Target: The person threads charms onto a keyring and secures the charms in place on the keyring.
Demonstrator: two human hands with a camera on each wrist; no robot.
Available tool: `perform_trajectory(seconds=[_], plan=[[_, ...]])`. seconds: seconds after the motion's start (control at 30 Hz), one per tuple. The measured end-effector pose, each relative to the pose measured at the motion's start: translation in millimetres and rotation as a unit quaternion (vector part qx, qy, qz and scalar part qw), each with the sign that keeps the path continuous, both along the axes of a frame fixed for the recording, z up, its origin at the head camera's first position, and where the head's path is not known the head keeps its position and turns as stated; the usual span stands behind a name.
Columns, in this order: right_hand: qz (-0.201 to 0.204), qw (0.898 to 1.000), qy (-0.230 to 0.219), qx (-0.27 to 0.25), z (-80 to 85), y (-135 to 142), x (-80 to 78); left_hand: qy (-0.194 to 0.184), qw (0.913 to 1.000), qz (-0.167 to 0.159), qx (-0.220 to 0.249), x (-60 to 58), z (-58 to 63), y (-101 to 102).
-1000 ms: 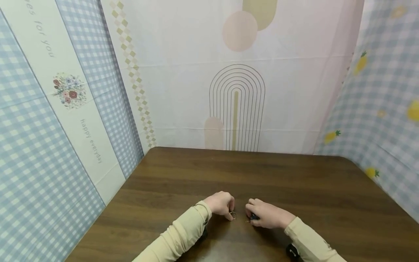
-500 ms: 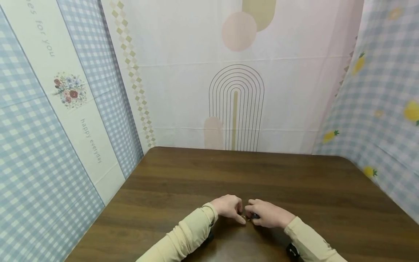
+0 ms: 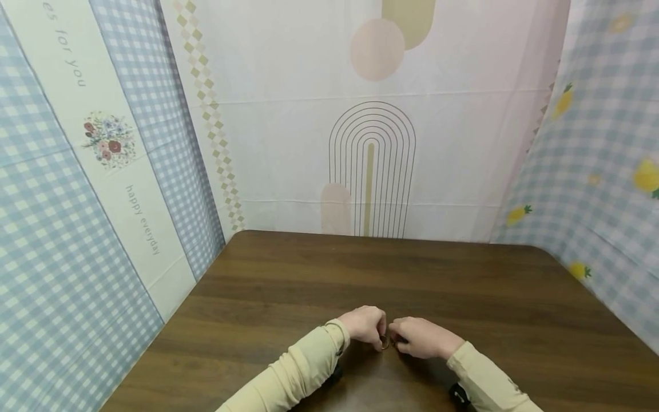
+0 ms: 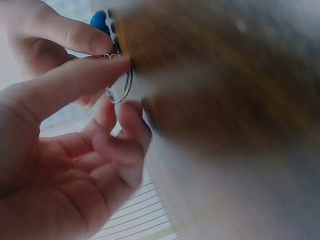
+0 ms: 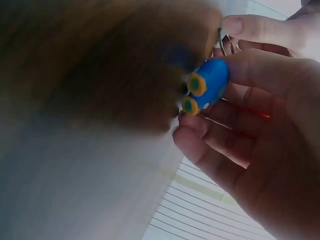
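Both hands meet low over the table, working on a keychain with a blue figure. My right hand [image 3: 423, 337] holds the blue figure [image 5: 215, 77], which shows two yellow-and-green round ends, between thumb and fingers. A metal split ring [image 4: 129, 86] joins it by a short chain, partly hidden behind fingertips. My left hand [image 3: 364, 325] pinches this ring between its thumb and fingers. In the left wrist view, the right hand [image 4: 70, 32] appears at the upper left, right by the ring. In the right wrist view, the left hand [image 5: 270, 32] comes in at the upper right.
The brown wooden table [image 3: 309, 269] spreads around both hands. A white patterned cloth [image 3: 288, 143] hangs behind it, with blue checked cloths [image 3: 46, 229] at the left and right sides. A dark wrist device [image 3: 458, 395] sits under the right sleeve.
My left hand has moved right with the ring, closing the gap to the right hand. Its fingers have shifted slightly on the ring. The right hand stays almost in place, holding the blue figure.
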State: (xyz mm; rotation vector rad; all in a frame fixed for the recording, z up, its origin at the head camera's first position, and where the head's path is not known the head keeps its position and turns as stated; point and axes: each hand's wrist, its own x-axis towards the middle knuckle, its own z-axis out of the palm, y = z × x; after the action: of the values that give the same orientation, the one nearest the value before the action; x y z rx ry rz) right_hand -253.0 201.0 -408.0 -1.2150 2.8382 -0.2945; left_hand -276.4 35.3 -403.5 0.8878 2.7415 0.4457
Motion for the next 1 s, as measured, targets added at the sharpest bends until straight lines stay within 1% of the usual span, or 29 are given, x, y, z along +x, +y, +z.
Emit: perform_trajectory(seconds=[0.07, 0.1, 0.17, 0.2, 0.27, 0.33, 0.4, 0.5, 0.6, 0.63, 0.67, 0.73, 0.77, 0.8, 0.83, 0.9, 1.0], plan=[[-0.003, 1.0, -0.011, -0.013, 0.8, 2, -2.0, -0.02, 0.9992, 0.004, 0.033, -2.0, -0.2, 0], [-0.004, 1.0, -0.013, -0.02, 1.5, 4, -3.2, -0.036, 0.9978, 0.007, 0.054, -3.0, 0.1, 0], [-0.009, 0.999, -0.017, -0.035, 2.7, 7, -6.1, -0.073, 0.992, 0.014, 0.102, -5.5, 1.4, 0], [-0.012, 0.999, -0.015, -0.042, 3.3, 8, -7.6, -0.092, 0.9875, 0.019, 0.127, -6.7, 2.5, -1], [-0.019, 0.998, -0.001, -0.054, 6.1, 11, -10.9, -0.113, 0.9785, 0.029, 0.17, -10.1, 5.7, -2], [-0.03, 0.997, 0.016, -0.068, 10.9, 12, -14.4, -0.121, 0.969, 0.038, 0.212, -13.9, 10.9, -3], [-0.04, 0.995, 0.041, -0.082, 18.1, 13, -17.4, -0.119, 0.9576, 0.051, 0.258, -17.4, 18.0, -5], [-0.061, 0.989, 0.068, -0.116, 33.5, 13, -18.3, -0.105, 0.9332, 0.067, 0.337, -21.4, 30.9, -6], [-0.081, 0.979, 0.099, -0.159, 51.6, 14, -14.6, -0.095, 0.902, 0.078, 0.414, -21.6, 45.5, -8], [-0.087, 0.975, 0.111, -0.174, 57.9, 15, -12.7, -0.093, 0.891, 0.078, 0.438, -20.4, 51.1, -8], [-0.092, 0.97, 0.127, -0.188, 63.8, 14, -10.9, -0.089, 0.8821, 0.077, 0.456, -18.8, 57.1, -9], [-0.095, 0.959, 0.16, -0.214, 74.5, 13, -7.9, -0.082, 0.8638, 0.071, 0.492, -11.7, 71.9, -10], [-0.094, 0.954, 0.176, -0.226, 79.0, 12, -6.9, -0.079, 0.856, 0.068, 0.506, -7.8, 79.0, -11], [-0.093, 0.948, 0.191, -0.235, 82.8, 11, -6.1, -0.075, 0.8503, 0.066, 0.517, -3.4, 86.0, -12], [-0.091, 0.944, 0.207, -0.242, 85.8, 10, -5.3, -0.069, 0.8469, 0.063, 0.524, 1.1, 92.5, -13], [-0.085, 0.935, 0.237, -0.25, 90.4, 8, -4.4, -0.059, 0.8437, 0.061, 0.53, 9.5, 103.8, -13], [-0.07, 0.924, 0.282, -0.249, 95.1, 7, -4.5, -0.049, 0.8441, 0.058, 0.531, 15.8, 112.7, -13]])
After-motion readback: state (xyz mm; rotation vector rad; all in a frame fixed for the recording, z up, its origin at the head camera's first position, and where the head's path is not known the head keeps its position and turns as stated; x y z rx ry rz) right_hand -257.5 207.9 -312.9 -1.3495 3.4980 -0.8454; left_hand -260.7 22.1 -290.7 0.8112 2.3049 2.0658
